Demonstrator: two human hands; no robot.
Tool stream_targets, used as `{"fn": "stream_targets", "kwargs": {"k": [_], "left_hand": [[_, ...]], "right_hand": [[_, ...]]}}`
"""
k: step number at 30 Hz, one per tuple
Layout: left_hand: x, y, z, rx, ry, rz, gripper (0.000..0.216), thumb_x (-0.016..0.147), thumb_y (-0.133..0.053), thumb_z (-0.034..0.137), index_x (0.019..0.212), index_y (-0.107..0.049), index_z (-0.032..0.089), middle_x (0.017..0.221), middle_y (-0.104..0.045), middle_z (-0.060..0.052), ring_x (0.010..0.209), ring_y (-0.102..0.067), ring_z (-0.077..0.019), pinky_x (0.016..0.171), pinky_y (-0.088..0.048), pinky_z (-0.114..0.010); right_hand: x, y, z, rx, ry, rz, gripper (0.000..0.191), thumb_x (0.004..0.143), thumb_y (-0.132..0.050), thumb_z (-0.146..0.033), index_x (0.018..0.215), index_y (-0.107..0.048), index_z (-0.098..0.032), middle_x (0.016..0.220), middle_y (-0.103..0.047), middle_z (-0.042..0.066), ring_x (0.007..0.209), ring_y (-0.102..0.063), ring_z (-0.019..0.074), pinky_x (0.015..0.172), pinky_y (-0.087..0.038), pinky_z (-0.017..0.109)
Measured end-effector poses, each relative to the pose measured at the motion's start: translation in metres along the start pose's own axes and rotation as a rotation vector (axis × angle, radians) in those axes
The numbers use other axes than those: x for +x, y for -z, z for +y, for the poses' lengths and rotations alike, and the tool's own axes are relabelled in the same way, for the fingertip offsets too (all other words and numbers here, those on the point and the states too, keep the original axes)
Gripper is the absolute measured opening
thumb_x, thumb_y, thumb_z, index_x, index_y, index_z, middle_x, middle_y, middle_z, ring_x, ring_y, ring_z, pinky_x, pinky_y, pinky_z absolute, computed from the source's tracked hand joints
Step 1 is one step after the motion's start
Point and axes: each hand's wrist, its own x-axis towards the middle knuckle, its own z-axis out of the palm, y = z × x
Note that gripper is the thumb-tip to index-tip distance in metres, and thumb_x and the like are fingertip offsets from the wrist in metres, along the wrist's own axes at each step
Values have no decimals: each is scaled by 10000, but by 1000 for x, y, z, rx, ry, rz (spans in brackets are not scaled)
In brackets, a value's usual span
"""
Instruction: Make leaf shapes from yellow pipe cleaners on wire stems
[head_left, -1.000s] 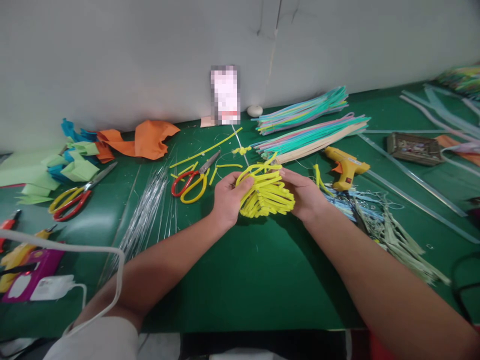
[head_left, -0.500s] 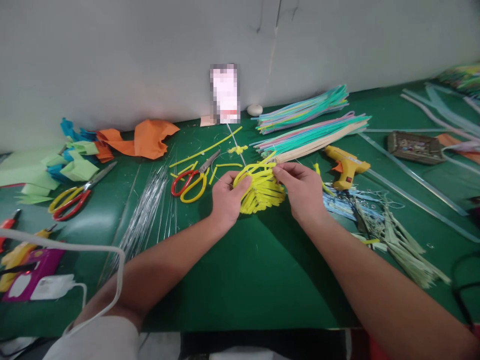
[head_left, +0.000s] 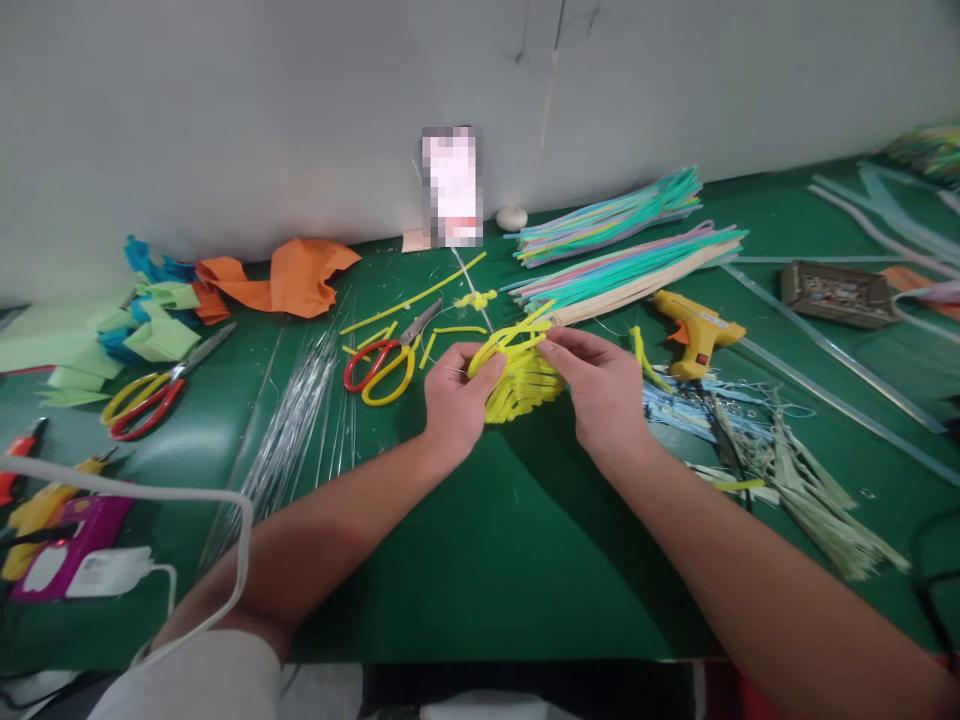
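Between my hands, above the green table, is a yellow piece made of bent pipe cleaners (head_left: 521,385), its loops lying side by side. My left hand (head_left: 459,400) pinches its left edge between thumb and fingers. At its upper right edge, the thumb and index finger of my right hand (head_left: 606,385) close on a yellow strand. Just behind stands a thin stem with a small yellow knot (head_left: 476,299). Red-and-yellow-handled scissors (head_left: 386,370) lie left of my left hand, among short cut yellow pieces (head_left: 427,350).
Bundles of coloured pipe cleaners (head_left: 622,270) lie behind, right of a phone (head_left: 452,190) against the wall. A yellow glue gun (head_left: 701,335) rests at right near clear glue sticks (head_left: 840,365). Thin wires (head_left: 296,430), a second pair of scissors (head_left: 172,385) and orange paper (head_left: 307,280) are at left.
My right hand has shifted slightly left along the piece's upper edge, and the yellow piece has tilted a little. My left hand keeps its pinch.
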Motion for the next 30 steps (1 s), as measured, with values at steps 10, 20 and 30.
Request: {"fn": "stream_targets", "kwargs": {"k": [10, 20, 30], "left_hand": [[0, 1, 2, 41, -30, -4, 244, 715, -767, 393, 777, -659, 184, 679, -641, 21, 577, -556, -85, 541, -476, -206], [2, 1, -4, -96, 72, -31, 294, 690, -790, 436, 789, -674, 184, 707, -647, 23, 611, -576, -86, 592, -506, -216], [3, 2, -9, -155, 151, -54, 331, 662, -806, 453, 802, -680, 181, 722, -660, 15, 617, -590, -97, 610, -513, -234]], "right_hand": [[-2, -2, -5, 213, -140, -46, 215, 554, -859, -269, 716, -729, -217, 733, -696, -15, 708, -624, 132, 696, -508, 291], [-1, -1, -5, 221, -127, -79, 223, 583, -845, -306, 705, -680, -217, 712, -673, -30, 675, -614, 126, 707, -502, 301], [-4, 1, -7, 123, -166, -163, 257, 599, -835, -348, 621, -616, -215, 625, -634, -30, 586, -589, 135, 595, -496, 297]]}}
